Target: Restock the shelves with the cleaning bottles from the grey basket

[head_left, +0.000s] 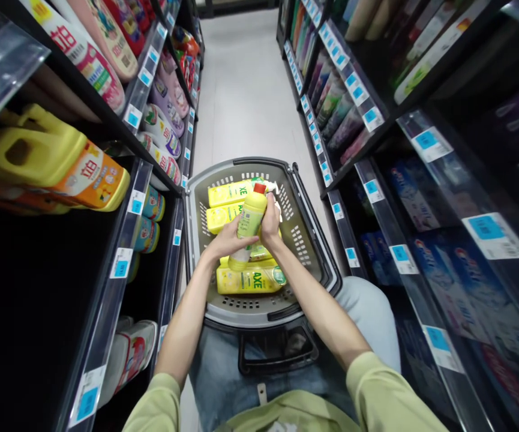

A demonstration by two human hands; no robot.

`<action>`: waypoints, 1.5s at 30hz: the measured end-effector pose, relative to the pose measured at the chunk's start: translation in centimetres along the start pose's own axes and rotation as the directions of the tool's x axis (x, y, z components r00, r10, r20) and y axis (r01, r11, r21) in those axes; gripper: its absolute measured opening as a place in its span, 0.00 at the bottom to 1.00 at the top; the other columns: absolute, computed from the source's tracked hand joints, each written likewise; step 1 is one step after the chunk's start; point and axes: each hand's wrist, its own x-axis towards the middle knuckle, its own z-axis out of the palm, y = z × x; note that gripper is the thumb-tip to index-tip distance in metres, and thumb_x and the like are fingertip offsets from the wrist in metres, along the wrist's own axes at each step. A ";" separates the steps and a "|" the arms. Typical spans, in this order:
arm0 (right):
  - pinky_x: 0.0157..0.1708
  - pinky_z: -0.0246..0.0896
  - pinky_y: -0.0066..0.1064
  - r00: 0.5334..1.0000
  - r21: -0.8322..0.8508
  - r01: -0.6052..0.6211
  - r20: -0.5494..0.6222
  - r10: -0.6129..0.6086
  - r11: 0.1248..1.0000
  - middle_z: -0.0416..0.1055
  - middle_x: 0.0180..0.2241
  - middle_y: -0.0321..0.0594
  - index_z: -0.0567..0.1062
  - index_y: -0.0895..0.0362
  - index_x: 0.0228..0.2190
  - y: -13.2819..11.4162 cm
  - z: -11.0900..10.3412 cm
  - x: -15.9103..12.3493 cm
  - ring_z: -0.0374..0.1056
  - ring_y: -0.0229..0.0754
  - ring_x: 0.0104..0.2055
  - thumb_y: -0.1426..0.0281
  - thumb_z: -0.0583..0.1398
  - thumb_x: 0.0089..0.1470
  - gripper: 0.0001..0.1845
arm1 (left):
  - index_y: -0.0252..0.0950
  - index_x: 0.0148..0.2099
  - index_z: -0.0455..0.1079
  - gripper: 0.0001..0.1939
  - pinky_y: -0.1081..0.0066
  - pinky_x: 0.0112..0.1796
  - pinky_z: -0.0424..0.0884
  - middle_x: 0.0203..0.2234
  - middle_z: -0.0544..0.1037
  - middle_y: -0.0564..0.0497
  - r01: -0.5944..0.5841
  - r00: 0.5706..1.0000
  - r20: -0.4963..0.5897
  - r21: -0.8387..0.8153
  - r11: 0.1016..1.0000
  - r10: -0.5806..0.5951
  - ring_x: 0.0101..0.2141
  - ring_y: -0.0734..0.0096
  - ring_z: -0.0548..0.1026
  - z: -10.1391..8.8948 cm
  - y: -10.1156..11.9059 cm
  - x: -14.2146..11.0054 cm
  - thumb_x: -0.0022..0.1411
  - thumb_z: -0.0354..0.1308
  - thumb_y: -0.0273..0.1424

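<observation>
Both my hands are on a yellow-green bottle with a red cap (251,219), tilted above the shopping basket. My left hand (230,241) grips its lower left side, the thumb lying across the label. Near the cap, my right hand (270,222) is closed around its right side; those fingertips are partly hidden. The grey basket (302,264) sits in front of my lap. Inside lie several yellow AXE bottles: one pump bottle (225,193) at the far end, another bottle (221,218) just nearer, and one AXE bottle (245,280) at the near side.
Shelves flank me closely. On the left are yellow jugs with orange labels (92,174), white detergent bottles (162,129) and blue-and-yellow tubs (146,233). Toothpaste boxes (461,282) fill the lower right shelves. A pale floor aisle (245,84) runs ahead. The basket's black handle (277,363) hangs toward me.
</observation>
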 end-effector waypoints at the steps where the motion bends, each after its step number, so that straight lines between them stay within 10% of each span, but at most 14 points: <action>1: 0.26 0.64 0.30 1.000 0.015 -0.014 0.009 0.014 1.000 0.67 0.26 0.37 0.63 0.52 0.27 0.2 0.1 -0.1 0.66 0.40 0.29 0.32 0.48 0.57 0.36 | 0.34 0.59 0.70 0.36 0.54 0.55 0.74 0.53 0.79 0.40 -0.002 0.998 -0.062 0.011 1.000 0.002 0.52 0.48 0.78 -0.2 0.0 0.0 0.54 0.71 0.48; 6: 0.21 0.66 0.28 0.955 -0.017 -0.187 0.231 0.186 0.982 0.75 0.31 0.40 0.73 0.55 0.31 1.6 0.9 -0.9 0.70 0.38 0.27 0.30 0.52 0.53 0.40 | 0.33 0.54 0.71 0.35 0.58 0.44 0.79 0.40 0.81 0.43 -0.095 0.959 -0.282 -0.396 0.913 -0.023 0.44 0.53 0.81 -1.3 0.3 0.0 0.58 0.63 0.57; 14: 0.17 0.63 0.33 0.565 -0.164 -0.473 0.697 0.441 0.866 0.74 0.23 0.38 0.76 0.53 0.42 2.4 2.5 -5.7 0.71 0.45 0.22 0.26 0.50 0.51 0.45 | 0.33 0.52 0.71 0.46 0.61 0.35 0.80 0.38 0.78 0.40 -0.247 0.867 -0.482 -0.636 0.731 -0.126 0.39 0.57 0.80 -2.4 1.9 -1.0 0.65 0.34 0.68; 19: 0.17 0.60 0.30 0.449 -0.082 -0.565 0.805 0.389 0.821 0.72 0.23 0.39 0.75 0.55 0.41 1.7 2.4 -7.0 0.66 0.41 0.20 0.27 0.46 0.54 0.46 | 0.29 0.54 0.75 0.45 0.67 0.32 0.79 0.35 0.78 0.42 -0.342 0.820 -0.531 -0.753 0.562 -0.214 0.33 0.63 0.79 -2.6 2.1 -0.8 0.67 0.40 0.65; 26: 0.17 0.59 0.29 0.631 0.005 -0.356 0.739 0.236 0.935 0.74 0.28 0.36 0.69 0.53 0.43 2.1 2.5 -7.6 0.64 0.37 0.19 0.40 0.64 0.54 0.32 | 0.30 0.52 0.75 0.32 0.70 0.30 0.79 0.28 0.80 0.45 -0.339 0.816 -0.459 -0.873 0.351 -0.352 0.27 0.65 0.80 -3.0 1.5 -0.2 0.69 0.51 0.55; 33: 0.37 0.72 0.41 0.861 -0.520 0.149 0.487 0.149 0.841 0.78 0.36 0.39 0.68 0.52 0.39 2.2 2.5 -8.1 0.75 0.49 0.37 0.57 0.70 0.44 0.25 | 0.31 0.52 0.75 0.27 0.72 0.27 0.77 0.26 0.81 0.46 -0.215 0.836 -0.381 -0.890 0.402 -0.395 0.25 0.65 0.81 -3.0 1.6 -0.5 0.71 0.46 0.47; 45: 0.39 0.71 0.41 0.867 -0.679 0.289 0.485 0.117 0.674 0.81 0.40 0.45 0.66 0.53 0.42 3.1 2.2 -7.2 0.79 0.57 0.42 0.55 0.67 0.47 0.25 | 0.33 0.50 0.76 0.34 0.69 0.28 0.79 0.27 0.81 0.44 -0.139 0.806 -0.357 -0.890 0.434 -0.473 0.28 0.61 0.82 -2.7 1.5 0.2 0.75 0.38 0.54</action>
